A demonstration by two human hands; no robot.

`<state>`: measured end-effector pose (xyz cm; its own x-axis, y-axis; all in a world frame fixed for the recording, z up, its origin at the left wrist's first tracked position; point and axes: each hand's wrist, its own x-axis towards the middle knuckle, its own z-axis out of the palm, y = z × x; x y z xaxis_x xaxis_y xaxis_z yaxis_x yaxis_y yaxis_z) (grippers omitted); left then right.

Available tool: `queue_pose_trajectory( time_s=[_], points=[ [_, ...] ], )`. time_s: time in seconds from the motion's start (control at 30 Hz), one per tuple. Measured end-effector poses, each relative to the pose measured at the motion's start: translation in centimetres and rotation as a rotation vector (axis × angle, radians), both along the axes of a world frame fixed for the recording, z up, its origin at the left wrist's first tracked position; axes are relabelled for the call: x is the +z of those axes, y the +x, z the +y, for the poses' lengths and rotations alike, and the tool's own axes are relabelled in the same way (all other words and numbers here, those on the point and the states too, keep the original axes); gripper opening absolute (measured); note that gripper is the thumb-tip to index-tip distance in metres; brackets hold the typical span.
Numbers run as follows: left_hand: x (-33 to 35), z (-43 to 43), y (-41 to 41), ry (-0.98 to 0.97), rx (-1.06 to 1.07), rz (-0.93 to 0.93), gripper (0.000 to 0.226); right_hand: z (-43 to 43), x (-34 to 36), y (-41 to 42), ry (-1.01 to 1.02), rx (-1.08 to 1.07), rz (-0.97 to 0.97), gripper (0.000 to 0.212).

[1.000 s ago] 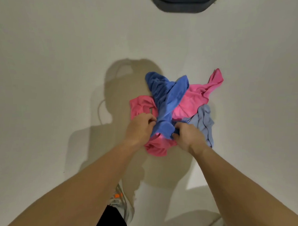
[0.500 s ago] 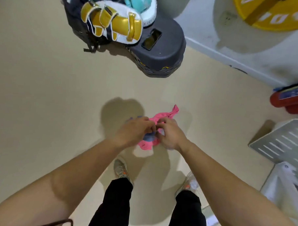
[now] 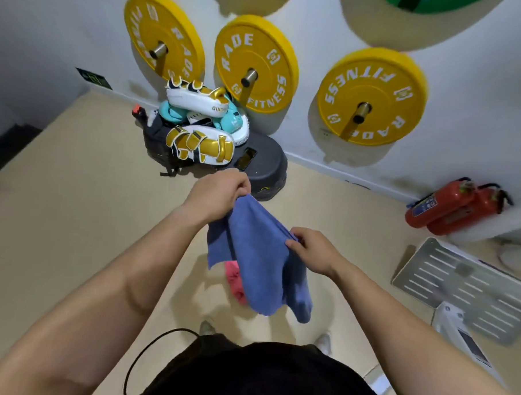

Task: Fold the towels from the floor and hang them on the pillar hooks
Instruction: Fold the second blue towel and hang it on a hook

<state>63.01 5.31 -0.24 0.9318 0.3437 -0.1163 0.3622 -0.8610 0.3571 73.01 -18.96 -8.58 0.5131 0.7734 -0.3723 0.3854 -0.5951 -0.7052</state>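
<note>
the left hand (image 3: 220,192) pinches the top corner of the blue towel (image 3: 256,257), which was in the floor pile a second ago and now hangs in the air. the right hand (image 3: 313,250) pinches its 3 o'clock edge, so folding can likely begin. a pink towel (image 3: 234,281) at 7 o'clock is mostly hidden, and no pillar hooks are in view.

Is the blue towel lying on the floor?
No, the left hand and the right hand grip the blue towel and hold it above the floor.
</note>
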Motion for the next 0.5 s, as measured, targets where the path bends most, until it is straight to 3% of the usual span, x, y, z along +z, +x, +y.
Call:
queue_pose_trajectory(
  time_s=[0.2, 0.33, 0.4, 0.5],
  points=[
    [1.2, -1.2, 1.5, 0.001, 0.049, -0.006, 0.007, -3.4, 3.5, 3.5, 0.127, -0.196, -0.068, 0.013],
    [1.5, -4.9, 3.6, -0.165, -0.025, -0.035, 0.041, -2.4, 7.0, 5.3, 0.258, -0.159, -0.046, 0.013],
    [1.5, -6.5, 5.0, -0.239, -0.057, -0.057, 0.048, -1.8, 8.5, 5.8, 0.283, -0.104, -0.065, 0.014],
    [1.4, -7.6, 6.6, -0.366, -0.075, -0.104, 0.025, -1.2, 9.8, 6.9, 0.321, -0.093, -0.087, 0.014]
  ],
)
